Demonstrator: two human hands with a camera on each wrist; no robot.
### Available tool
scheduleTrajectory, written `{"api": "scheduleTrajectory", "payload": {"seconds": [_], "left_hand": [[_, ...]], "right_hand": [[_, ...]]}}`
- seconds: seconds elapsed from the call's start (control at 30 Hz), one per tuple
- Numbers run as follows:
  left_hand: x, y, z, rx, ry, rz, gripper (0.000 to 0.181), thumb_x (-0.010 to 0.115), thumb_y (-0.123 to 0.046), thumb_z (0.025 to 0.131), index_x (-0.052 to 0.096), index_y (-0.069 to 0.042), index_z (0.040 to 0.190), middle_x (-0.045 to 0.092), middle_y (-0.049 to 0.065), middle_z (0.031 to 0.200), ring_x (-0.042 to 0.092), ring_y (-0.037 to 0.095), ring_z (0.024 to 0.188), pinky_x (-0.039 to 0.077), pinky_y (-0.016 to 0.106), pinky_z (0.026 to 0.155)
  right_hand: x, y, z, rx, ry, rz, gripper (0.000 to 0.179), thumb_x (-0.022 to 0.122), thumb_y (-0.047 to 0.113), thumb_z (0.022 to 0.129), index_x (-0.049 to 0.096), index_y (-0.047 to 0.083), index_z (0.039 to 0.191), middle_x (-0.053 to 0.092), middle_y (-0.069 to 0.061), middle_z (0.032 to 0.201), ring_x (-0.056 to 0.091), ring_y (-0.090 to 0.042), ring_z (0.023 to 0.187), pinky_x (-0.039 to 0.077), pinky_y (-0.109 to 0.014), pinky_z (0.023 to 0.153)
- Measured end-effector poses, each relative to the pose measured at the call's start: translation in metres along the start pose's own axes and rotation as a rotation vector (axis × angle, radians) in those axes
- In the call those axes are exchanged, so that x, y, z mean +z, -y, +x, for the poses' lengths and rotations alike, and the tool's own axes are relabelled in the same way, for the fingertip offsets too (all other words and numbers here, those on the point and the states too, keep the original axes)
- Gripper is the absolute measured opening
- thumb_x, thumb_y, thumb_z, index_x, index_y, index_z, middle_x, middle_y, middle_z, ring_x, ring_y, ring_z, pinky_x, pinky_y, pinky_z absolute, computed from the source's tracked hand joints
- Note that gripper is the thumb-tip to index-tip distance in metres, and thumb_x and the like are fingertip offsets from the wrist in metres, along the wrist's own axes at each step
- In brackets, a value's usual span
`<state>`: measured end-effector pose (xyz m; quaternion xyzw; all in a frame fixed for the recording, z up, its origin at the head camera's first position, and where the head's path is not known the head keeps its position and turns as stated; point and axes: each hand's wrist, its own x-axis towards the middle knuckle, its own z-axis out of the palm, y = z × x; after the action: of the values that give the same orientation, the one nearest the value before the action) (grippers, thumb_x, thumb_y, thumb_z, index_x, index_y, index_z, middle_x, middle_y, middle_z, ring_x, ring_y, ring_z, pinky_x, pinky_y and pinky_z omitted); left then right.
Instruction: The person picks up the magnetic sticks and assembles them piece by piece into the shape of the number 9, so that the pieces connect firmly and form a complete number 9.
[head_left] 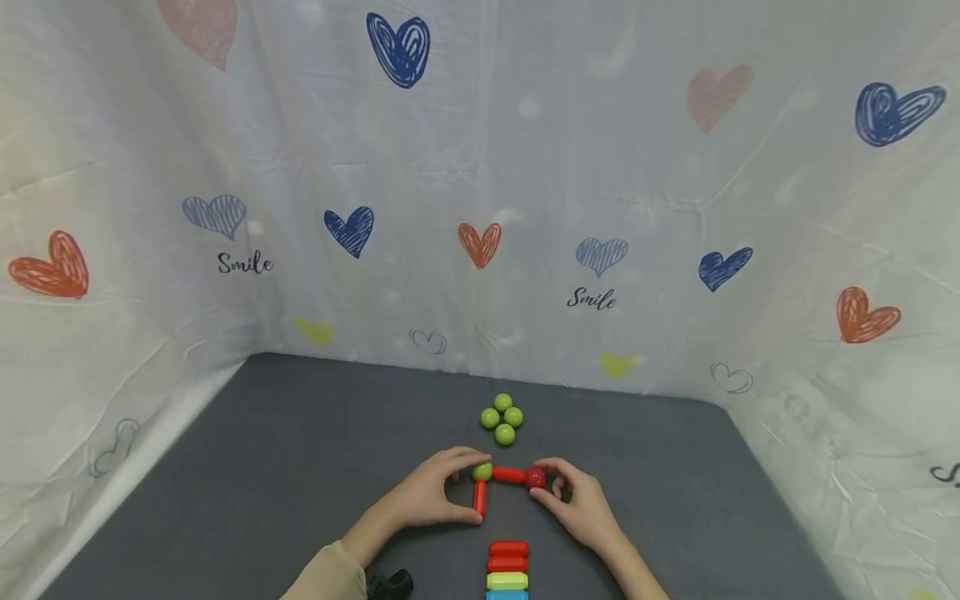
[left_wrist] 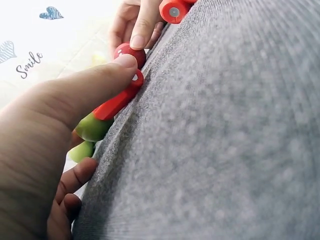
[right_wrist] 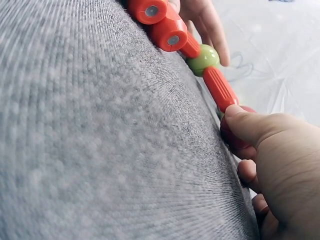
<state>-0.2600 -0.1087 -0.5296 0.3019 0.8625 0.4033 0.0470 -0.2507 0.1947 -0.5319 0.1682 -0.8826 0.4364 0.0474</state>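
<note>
Two red magnetic rods and two balls form a corner on the dark table. The green ball [head_left: 482,472] joins both rods. One red rod [head_left: 480,497] points toward the person; the other red rod [head_left: 508,475] runs right to the red ball [head_left: 536,477]. My left hand [head_left: 431,492] spans the near rod, thumb at its close end and index finger at the green ball. Thumb and index finger of my right hand [head_left: 577,504] pinch the red ball. In the right wrist view, that thumb lies across the red ball [right_wrist: 235,131], partly hiding it.
Several loose green balls [head_left: 504,419] sit just beyond the corner. Nearer the person lies a row of rods: red rods [head_left: 509,549], a yellow-green rod [head_left: 507,581] and a blue rod [head_left: 507,595]. A black object [head_left: 390,585] is by the left sleeve. Heart-printed cloth [head_left: 525,250] surrounds the table.
</note>
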Motion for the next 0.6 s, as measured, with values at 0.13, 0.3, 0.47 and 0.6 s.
{"api": "scheduleTrajectory", "payload": {"seconds": [0.13, 0.3, 0.47, 0.6], "left_hand": [[0.002, 0.0, 0.001, -0.006, -0.008, -0.002, 0.085, 0.091, -0.052, 0.082, 0.057, -0.025, 0.155, 0.057, -0.006, 0.149, 0.055, 0.009, 0.107, 0.049, 0.034, 0.091], [0.003, 0.001, 0.002, -0.022, -0.017, -0.003, 0.086, 0.092, -0.051, 0.081, 0.057, -0.025, 0.155, 0.058, -0.006, 0.149, 0.055, 0.009, 0.103, 0.048, 0.033, 0.089], [0.001, 0.0, 0.001, -0.027, -0.022, -0.013, 0.086, 0.092, -0.049, 0.082, 0.056, -0.023, 0.156, 0.057, -0.004, 0.15, 0.054, 0.009, 0.098, 0.048, 0.032, 0.086], [-0.001, 0.0, 0.001, -0.027, -0.029, -0.014, 0.086, 0.092, -0.048, 0.082, 0.056, -0.022, 0.156, 0.057, -0.004, 0.151, 0.055, 0.009, 0.097, 0.048, 0.032, 0.086]], "right_hand": [[-0.002, 0.002, -0.001, 0.025, 0.003, 0.023, 0.038, 0.088, 0.028, 0.09, 0.075, 0.017, 0.123, 0.067, 0.003, 0.095, 0.05, -0.003, 0.064, 0.039, -0.021, 0.06], [-0.001, 0.006, 0.001, 0.1, -0.047, 0.075, 0.037, 0.087, 0.03, 0.091, 0.076, 0.015, 0.123, 0.071, 0.002, 0.105, 0.05, -0.006, 0.059, 0.039, -0.022, 0.057], [0.003, 0.011, 0.009, 0.116, -0.111, 0.077, 0.037, 0.086, 0.03, 0.091, 0.077, 0.012, 0.123, 0.076, -0.001, 0.11, 0.045, -0.006, 0.05, 0.039, -0.023, 0.049], [0.003, 0.02, 0.022, 0.079, -0.143, 0.026, 0.038, 0.087, 0.027, 0.091, 0.077, 0.01, 0.124, 0.077, -0.004, 0.111, 0.043, -0.007, 0.048, 0.037, -0.024, 0.047]]}}
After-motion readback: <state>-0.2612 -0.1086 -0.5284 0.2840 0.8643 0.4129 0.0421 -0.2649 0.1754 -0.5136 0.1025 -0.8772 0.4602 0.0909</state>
